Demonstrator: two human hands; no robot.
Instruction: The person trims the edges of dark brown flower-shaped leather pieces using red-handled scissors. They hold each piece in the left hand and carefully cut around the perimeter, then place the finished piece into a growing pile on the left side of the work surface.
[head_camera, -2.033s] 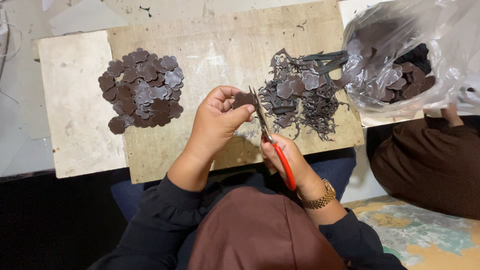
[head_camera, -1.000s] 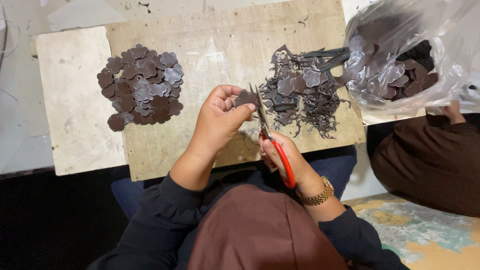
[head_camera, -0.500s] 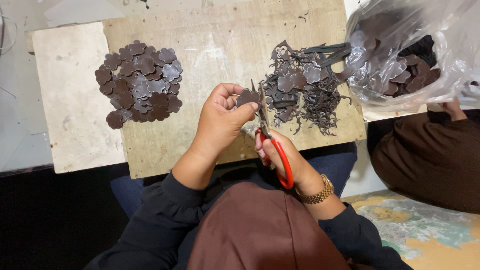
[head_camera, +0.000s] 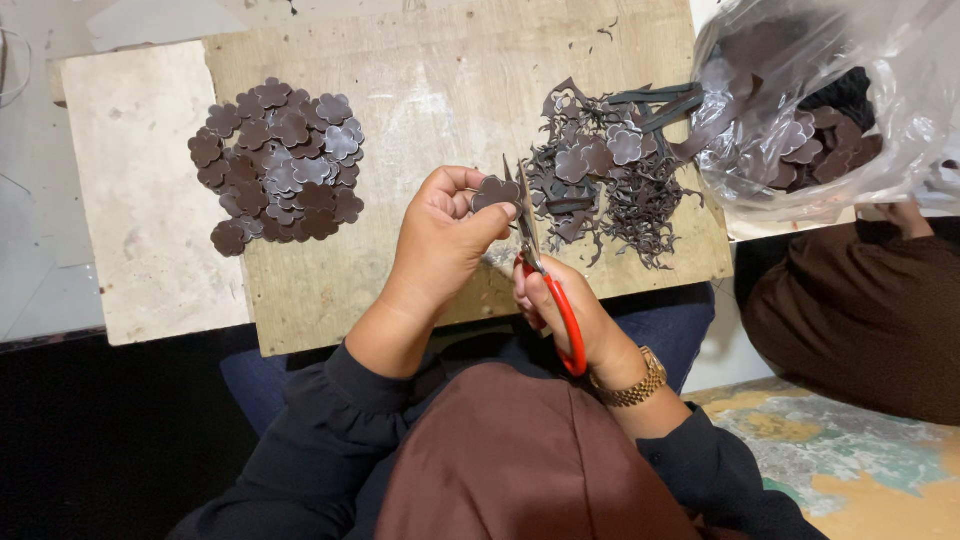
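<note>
Seen from above, a seated person works at a bare wooden board (head_camera: 330, 290) laid across the lap. The left hand (head_camera: 440, 245) pinches a small dark-brown flower-shaped piece (head_camera: 497, 192) between thumb and fingertips, held just above the board. The right hand (head_camera: 565, 310) is closed through the red handles of a pair of scissors (head_camera: 530, 235), whose blades point up at the piece's edge; whether they are biting into it is hard to tell from here. The piece looks thin, light and flexible (probably leather or a similar sheet), so it would bend easily and is best gripped by its flat faces near the middle. To the left lies a pile of finished flower shapes (head_camera: 280, 160). To the right sits a heap of untrimmed shapes and curly offcuts (head_camera: 610, 190), beside a clear plastic bag (head_camera: 900, 110) holding more pieces. Another person's brown sleeve (head_camera: 860, 300) shows at right.
</note>
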